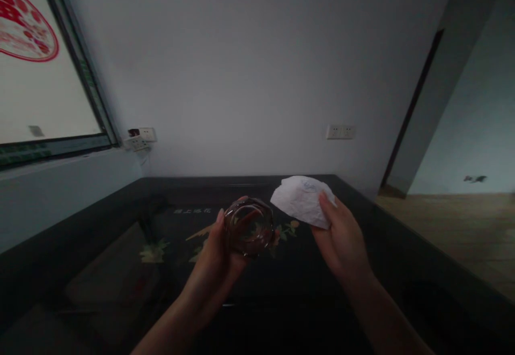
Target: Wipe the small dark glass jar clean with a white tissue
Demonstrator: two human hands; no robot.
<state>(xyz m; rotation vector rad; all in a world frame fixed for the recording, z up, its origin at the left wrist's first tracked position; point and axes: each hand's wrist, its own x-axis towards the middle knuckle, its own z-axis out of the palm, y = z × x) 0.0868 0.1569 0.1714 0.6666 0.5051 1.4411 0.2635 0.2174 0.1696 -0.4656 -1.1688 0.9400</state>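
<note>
Brownish glass shapes a faceted, glossy dish point(250, 230) — left fingers point(219, 223) clamp it, right fingers point(328, 208) pinch white paper point(301, 199).

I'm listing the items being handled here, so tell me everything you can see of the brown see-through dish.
The brown see-through dish looks like thick tinted glass, with a faceted outer edge around a round inner ring. Small highlights glint on it. It is tilted, the ring facing the camera. The left hand grips it at the left edge, with fingers showing at the right. It is held over the dark table; fine marks cannot be made out.
</note>
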